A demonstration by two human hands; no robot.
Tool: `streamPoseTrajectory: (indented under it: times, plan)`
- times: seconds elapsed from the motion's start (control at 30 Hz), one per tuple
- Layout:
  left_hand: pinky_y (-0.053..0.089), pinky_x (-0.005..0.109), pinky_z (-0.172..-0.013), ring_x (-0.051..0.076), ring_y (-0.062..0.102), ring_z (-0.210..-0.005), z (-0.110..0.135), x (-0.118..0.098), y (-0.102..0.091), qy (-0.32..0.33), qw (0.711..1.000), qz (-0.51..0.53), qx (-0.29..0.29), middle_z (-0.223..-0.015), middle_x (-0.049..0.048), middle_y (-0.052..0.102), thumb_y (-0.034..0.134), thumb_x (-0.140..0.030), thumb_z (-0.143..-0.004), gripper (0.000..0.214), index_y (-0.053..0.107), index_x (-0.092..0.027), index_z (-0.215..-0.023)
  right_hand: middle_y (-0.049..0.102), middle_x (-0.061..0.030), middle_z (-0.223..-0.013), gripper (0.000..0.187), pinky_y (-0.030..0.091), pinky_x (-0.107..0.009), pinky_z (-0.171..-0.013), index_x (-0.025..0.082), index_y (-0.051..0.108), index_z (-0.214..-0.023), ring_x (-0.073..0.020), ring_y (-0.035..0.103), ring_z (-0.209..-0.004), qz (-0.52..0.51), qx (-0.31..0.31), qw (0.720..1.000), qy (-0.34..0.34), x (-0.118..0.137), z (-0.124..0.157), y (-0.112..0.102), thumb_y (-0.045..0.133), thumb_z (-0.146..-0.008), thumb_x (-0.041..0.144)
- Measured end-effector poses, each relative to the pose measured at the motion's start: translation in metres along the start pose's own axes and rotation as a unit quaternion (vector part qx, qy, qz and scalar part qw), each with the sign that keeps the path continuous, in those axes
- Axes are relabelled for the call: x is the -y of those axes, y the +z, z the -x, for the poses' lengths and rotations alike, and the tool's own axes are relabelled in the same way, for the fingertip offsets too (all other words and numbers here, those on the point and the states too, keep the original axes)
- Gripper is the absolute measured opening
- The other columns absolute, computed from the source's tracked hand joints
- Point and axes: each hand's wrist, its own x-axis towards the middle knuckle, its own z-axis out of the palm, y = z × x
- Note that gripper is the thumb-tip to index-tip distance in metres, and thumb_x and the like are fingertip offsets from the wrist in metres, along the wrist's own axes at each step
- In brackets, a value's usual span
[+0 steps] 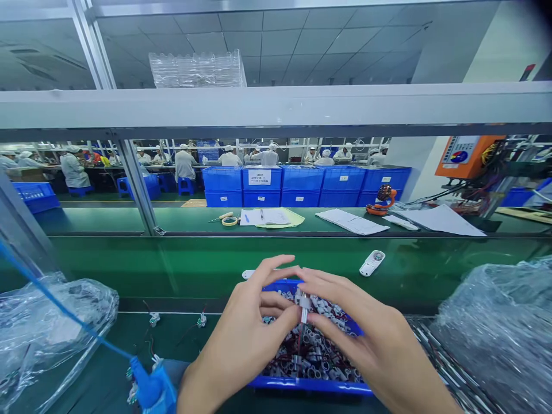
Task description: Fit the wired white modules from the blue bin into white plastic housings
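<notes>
Between the fingertips of both hands is a small white-and-grey part (304, 305), with thin dark and red wires that seem to hang below it. My left hand (248, 330) pinches it from the left with thumb and fingers. From the right, my right hand (360, 316) closes its thumb and fingertips on it. Both hands are above a blue bin (313, 386) filled with many small grey-white ring-shaped pieces (317, 351) and wires. My fingers cover some of the part, so its exact kind cannot be made out.
Beyond the bin runs a green conveyor belt (207, 259) carrying a white oblong casing (372, 263). Plastic bags lie left (56, 328) and right (500, 333). A blue corded object (153, 385) is at lower left, near loose wired parts (202, 319). Papers (351, 221) lie behind; people work farther back.
</notes>
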Motion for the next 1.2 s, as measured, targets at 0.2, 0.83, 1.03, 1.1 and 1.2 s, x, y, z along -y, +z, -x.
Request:
streamPoseTrajectory:
  times: [0.2,0.83,1.03,1.1,1.2]
  plan:
    - [0.062,0.027,-0.071,0.013,0.073,-0.076,0.000,0.000,-0.001,-0.007,0.989,0.131,0.064,-0.136,0.0033,0.065,0.069,-0.013,-0.086,0.062,0.055,-0.039,-0.141,0.069,0.0010,-0.133,0.022,0.053,-0.023,-0.102,0.028,0.069,-0.121,-0.0165,0.053,-0.135,-0.003,0.019,0.999,-0.031,0.000,-0.001,-0.009,0.059,-0.101,0.027]
    - [0.063,0.028,-0.088,0.019,0.075,-0.095,-0.001,-0.006,0.032,0.105,0.987,0.006,-0.120,-0.107,0.0028,0.077,0.072,-0.025,-0.087,0.019,0.079,-0.026,-0.104,0.074,-0.0049,-0.109,0.029,0.060,-0.021,-0.085,0.023,0.074,-0.109,-0.0159,0.073,-0.096,-0.078,-0.061,0.995,-0.015,-0.001,0.003,-0.020,0.056,-0.096,0.006]
    - [0.056,0.029,-0.094,0.017,0.068,-0.106,-0.013,-0.013,0.043,0.260,0.925,-0.239,-0.143,-0.113,0.0025,0.072,0.057,-0.011,-0.094,0.032,0.071,-0.026,-0.119,0.074,-0.0055,-0.105,0.024,0.061,-0.021,-0.083,0.022,0.073,-0.100,-0.0157,0.074,-0.092,-0.065,-0.083,0.994,0.002,-0.004,-0.003,-0.031,0.054,-0.096,0.009]
    - [0.055,0.027,-0.093,0.015,0.068,-0.105,-0.019,-0.016,0.047,0.282,0.919,-0.248,-0.123,-0.113,0.0013,0.071,0.058,-0.011,-0.095,0.033,0.070,-0.026,-0.121,0.075,-0.0047,-0.105,0.026,0.062,-0.024,-0.084,0.024,0.073,-0.102,-0.0168,0.075,-0.092,-0.055,-0.093,0.994,0.010,-0.008,-0.002,-0.037,0.053,-0.096,0.008]
    - [0.055,0.026,-0.093,0.015,0.068,-0.105,-0.031,-0.018,0.053,0.298,0.914,-0.255,-0.108,-0.113,0.0005,0.072,0.060,-0.011,-0.095,0.032,0.069,-0.027,-0.121,0.077,-0.0046,-0.104,0.026,0.064,-0.027,-0.083,0.024,0.074,-0.104,-0.0189,0.076,-0.092,-0.044,-0.108,0.993,0.023,-0.015,0.000,-0.045,0.055,-0.094,0.010]
